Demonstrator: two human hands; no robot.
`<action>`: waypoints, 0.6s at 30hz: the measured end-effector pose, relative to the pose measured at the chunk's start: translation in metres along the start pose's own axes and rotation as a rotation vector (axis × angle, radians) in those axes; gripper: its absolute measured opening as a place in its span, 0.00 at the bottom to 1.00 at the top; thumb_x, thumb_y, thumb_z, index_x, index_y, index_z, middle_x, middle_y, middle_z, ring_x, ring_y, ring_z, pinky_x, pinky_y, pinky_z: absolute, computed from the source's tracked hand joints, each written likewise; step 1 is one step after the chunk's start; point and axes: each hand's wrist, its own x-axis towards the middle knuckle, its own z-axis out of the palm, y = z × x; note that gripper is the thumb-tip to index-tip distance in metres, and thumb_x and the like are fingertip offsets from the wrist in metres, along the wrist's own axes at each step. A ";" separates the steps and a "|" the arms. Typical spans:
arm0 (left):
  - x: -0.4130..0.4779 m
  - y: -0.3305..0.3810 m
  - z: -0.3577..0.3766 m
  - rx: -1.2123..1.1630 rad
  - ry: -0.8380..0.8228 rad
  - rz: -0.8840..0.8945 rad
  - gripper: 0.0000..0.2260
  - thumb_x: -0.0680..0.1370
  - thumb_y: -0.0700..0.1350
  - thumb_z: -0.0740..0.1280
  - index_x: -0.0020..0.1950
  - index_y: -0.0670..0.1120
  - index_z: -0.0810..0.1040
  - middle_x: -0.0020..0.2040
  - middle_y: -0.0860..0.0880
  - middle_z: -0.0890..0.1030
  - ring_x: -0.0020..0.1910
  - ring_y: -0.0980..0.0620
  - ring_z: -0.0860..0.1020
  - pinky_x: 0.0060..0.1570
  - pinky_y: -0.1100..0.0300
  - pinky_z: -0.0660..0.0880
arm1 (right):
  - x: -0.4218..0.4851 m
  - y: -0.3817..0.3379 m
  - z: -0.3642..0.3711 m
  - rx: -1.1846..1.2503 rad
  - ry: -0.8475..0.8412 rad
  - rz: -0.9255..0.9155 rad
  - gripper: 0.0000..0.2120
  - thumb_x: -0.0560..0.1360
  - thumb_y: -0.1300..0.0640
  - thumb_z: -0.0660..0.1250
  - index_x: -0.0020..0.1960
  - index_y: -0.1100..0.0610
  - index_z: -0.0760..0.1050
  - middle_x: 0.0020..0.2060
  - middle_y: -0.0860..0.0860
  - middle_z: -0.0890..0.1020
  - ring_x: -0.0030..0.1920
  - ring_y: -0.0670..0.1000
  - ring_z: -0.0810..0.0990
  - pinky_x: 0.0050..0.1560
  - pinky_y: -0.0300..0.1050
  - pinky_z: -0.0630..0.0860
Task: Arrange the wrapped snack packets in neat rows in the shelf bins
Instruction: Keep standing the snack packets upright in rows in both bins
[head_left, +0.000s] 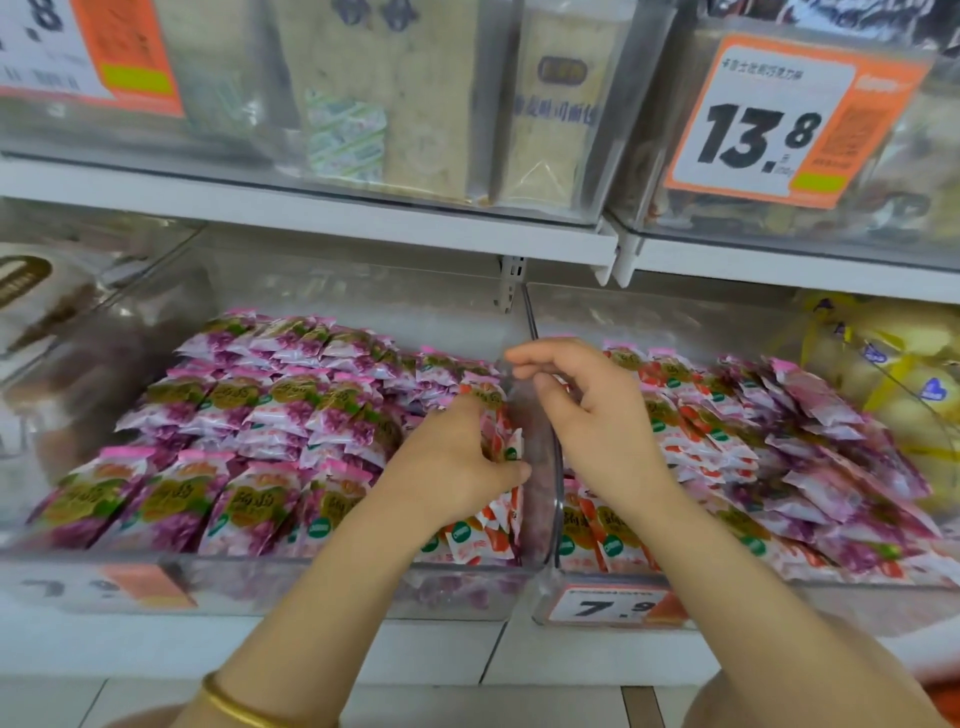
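Rows of purple-and-pink wrapped snack packets (249, 405) stand neat in clear plastic left bin (311, 582) — mostly done. Left hand (452, 457) grips red-and-white packets (498, 514) at its right edge; right hand (587, 410) half-curled just above, hold unclear. Clear right bin (857, 608) — leaning purple packets (831, 467) likely need straightening.

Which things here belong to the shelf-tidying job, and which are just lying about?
Job: purple packets, red packets, left bin, right bin, left hand, right hand.
Just about: price tag, bread loaves, yellow-ribboned packs, gold bangle.
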 end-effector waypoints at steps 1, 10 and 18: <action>0.000 0.002 0.000 -0.001 0.003 -0.009 0.28 0.73 0.51 0.70 0.70 0.47 0.63 0.58 0.47 0.73 0.52 0.53 0.71 0.51 0.58 0.72 | 0.000 0.000 0.000 0.004 -0.004 0.002 0.15 0.76 0.70 0.60 0.54 0.55 0.79 0.47 0.47 0.80 0.50 0.41 0.78 0.54 0.29 0.71; -0.003 0.009 0.006 -0.032 0.115 -0.061 0.23 0.71 0.46 0.70 0.61 0.47 0.65 0.43 0.51 0.73 0.45 0.49 0.77 0.46 0.51 0.77 | -0.001 -0.001 -0.001 0.006 -0.014 -0.005 0.16 0.76 0.70 0.59 0.55 0.56 0.79 0.47 0.44 0.79 0.48 0.33 0.76 0.50 0.23 0.68; -0.005 -0.002 -0.003 -0.300 0.189 -0.021 0.11 0.72 0.40 0.69 0.42 0.51 0.67 0.36 0.55 0.69 0.32 0.60 0.68 0.31 0.67 0.66 | -0.001 -0.002 -0.001 0.018 -0.017 -0.012 0.15 0.76 0.70 0.59 0.56 0.57 0.79 0.46 0.44 0.78 0.48 0.31 0.75 0.50 0.22 0.67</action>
